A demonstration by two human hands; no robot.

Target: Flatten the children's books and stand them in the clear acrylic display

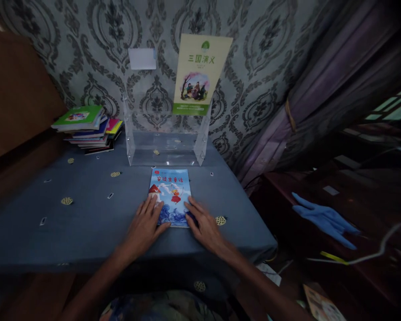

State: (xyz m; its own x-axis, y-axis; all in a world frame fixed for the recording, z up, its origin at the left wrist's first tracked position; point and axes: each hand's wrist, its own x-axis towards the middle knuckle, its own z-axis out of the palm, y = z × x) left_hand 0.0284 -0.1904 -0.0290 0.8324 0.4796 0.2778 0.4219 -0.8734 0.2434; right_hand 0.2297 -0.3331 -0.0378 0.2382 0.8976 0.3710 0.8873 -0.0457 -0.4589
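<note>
A blue picture-covered book (pixel 169 189) with red title characters lies flat near the front of the table. My left hand (pixel 146 221) rests on its lower left side, fingers stretched out over the cover. Along the lower right edge lies my right hand (pixel 203 223), its fingers extended and touching the cover. Behind the book stands a clear acrylic rack (pixel 167 156). A pale green and cream book (pixel 200 71) is propped upright at the rack's right side, its cover facing me.
Several books (pixel 87 125) are piled at the back left of the blue-clothed table (pixel 93 223). A white card (pixel 142 59) shows at the rack's upper left. To the right, a blue glove (pixel 324 218) lies on a dark red surface beside a tied purple curtain (pixel 270 138).
</note>
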